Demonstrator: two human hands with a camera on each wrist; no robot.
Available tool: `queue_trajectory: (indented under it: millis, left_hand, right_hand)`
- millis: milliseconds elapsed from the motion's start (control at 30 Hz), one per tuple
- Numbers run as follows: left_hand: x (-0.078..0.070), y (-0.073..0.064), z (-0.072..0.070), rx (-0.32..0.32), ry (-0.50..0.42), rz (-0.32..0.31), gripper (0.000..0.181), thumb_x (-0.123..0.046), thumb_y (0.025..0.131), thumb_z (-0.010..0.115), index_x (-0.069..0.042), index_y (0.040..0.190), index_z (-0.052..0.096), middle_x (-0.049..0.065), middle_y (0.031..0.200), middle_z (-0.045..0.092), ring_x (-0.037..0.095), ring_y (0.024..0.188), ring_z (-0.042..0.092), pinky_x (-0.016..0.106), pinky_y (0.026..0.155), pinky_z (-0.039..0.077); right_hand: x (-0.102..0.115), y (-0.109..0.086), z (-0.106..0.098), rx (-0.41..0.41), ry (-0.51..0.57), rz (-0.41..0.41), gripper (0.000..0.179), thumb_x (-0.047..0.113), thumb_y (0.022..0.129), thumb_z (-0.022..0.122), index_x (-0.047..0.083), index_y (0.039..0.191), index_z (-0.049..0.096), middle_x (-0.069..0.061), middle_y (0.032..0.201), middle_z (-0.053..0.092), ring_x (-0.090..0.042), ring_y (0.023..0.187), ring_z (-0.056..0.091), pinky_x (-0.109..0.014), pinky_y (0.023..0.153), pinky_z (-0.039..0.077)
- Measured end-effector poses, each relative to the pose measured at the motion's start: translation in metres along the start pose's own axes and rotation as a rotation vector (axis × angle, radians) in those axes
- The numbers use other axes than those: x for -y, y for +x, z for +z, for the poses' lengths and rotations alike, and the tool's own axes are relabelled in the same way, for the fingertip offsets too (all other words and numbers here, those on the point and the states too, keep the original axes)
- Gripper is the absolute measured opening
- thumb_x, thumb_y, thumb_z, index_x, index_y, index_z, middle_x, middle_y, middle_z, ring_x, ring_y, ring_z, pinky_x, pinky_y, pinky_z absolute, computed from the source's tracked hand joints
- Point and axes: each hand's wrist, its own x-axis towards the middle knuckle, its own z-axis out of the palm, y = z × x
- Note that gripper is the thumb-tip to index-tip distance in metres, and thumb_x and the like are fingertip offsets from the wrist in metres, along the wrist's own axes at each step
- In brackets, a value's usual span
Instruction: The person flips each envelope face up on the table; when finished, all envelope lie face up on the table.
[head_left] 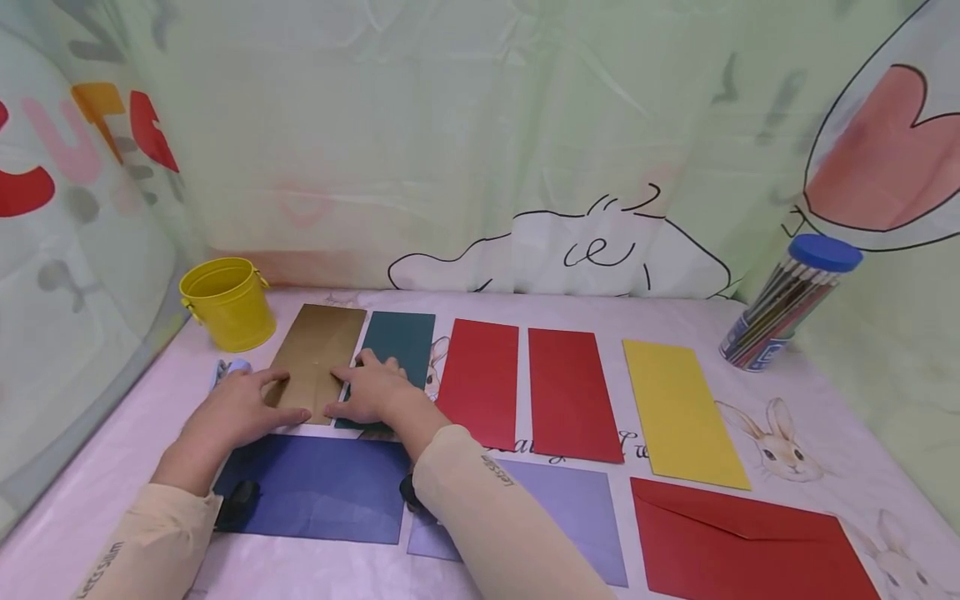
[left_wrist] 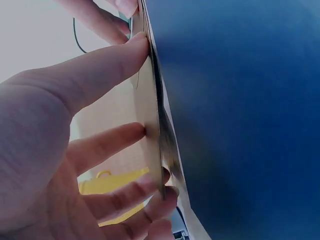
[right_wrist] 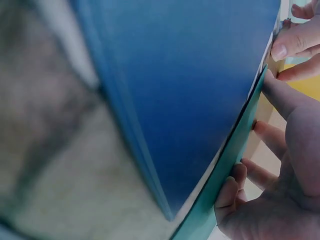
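Observation:
A gold paper envelope [head_left: 322,333] lies on the table at the left, under both hands in the head view. My left hand [head_left: 236,408] rests on its left side, thumb at the near edge and fingers spread; the left wrist view shows the fingertips touching the gold paper [left_wrist: 142,105]. From the right, my right hand [head_left: 375,393] touches the gold envelope's right edge with thumb and index finger. Its other fingers bend over a dark green envelope [head_left: 405,342] alongside. A dark blue envelope [head_left: 322,492] lies crosswise below both wrists.
Two red envelopes [head_left: 480,375] and a yellow one [head_left: 682,408] lie to the right. Nearer are a lavender envelope [head_left: 573,500] and a red flapped envelope [head_left: 720,537]. A yellow bucket [head_left: 240,312] stands back left, a blue-lidded pencil jar [head_left: 783,304] back right. Curtains surround the table.

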Motion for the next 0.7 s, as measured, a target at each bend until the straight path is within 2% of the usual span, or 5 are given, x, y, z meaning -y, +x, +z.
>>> queue_trajectory:
  millis: [133, 267, 533, 633, 700]
  left_hand:
    - [0.000, 0.000, 0.003, -0.023, 0.024, 0.018, 0.081, -0.051, 0.081, 0.079, 0.003, 0.137, 0.056, 0.040, 0.130, 0.046, 0.059, 0.117, 0.038, 0.071, 0.089, 0.040]
    - [-0.003, 0.001, 0.006, -0.073, 0.039, 0.089, 0.070, -0.042, 0.081, 0.081, 0.003, 0.130, 0.061, 0.037, 0.125, 0.050, 0.058, 0.114, 0.040, 0.069, 0.089, 0.039]
    - [-0.023, -0.002, 0.003, -0.233, -0.082, 0.203, 0.042, -0.009, 0.087, 0.066, 0.002, 0.128, 0.063, 0.033, 0.130, 0.052, 0.055, 0.117, 0.043, 0.069, 0.097, 0.037]
    - [-0.034, -0.005, 0.000, -0.280, -0.156, 0.274, 0.039, -0.003, 0.087, 0.063, 0.002, 0.126, 0.064, 0.028, 0.127, 0.054, 0.051, 0.116, 0.046, 0.066, 0.096, 0.039]
    - [-0.041, -0.006, -0.001, -0.270, -0.196, 0.336, 0.038, -0.004, 0.088, 0.066, 0.000, 0.126, 0.065, 0.025, 0.125, 0.056, 0.047, 0.112, 0.050, 0.063, 0.093, 0.044]
  right_hand:
    - [0.002, -0.001, 0.000, 0.014, -0.021, 0.009, 0.065, 0.061, 0.095, 0.057, 0.042, 0.154, 0.038, -0.002, 0.160, 0.030, -0.033, 0.136, 0.036, -0.040, 0.108, 0.036]
    - [0.004, -0.002, 0.002, 0.030, -0.022, -0.004, 0.065, 0.058, 0.099, 0.051, 0.037, 0.158, 0.032, -0.002, 0.162, 0.028, -0.032, 0.141, 0.033, -0.041, 0.113, 0.031]
    - [-0.009, -0.009, -0.009, -0.098, 0.256, -0.094, 0.054, 0.031, 0.106, 0.050, 0.020, 0.158, 0.036, -0.011, 0.151, 0.041, -0.023, 0.138, 0.043, -0.034, 0.111, 0.036]
    - [-0.020, -0.020, -0.016, -0.134, 0.307, -0.119, 0.059, 0.031, 0.102, 0.058, 0.019, 0.156, 0.039, -0.013, 0.147, 0.045, -0.023, 0.135, 0.046, -0.036, 0.106, 0.043]
    - [-0.027, -0.029, -0.019, -0.139, 0.317, -0.088, 0.066, 0.036, 0.098, 0.064, 0.022, 0.157, 0.038, -0.012, 0.147, 0.045, -0.024, 0.133, 0.046, -0.040, 0.102, 0.047]
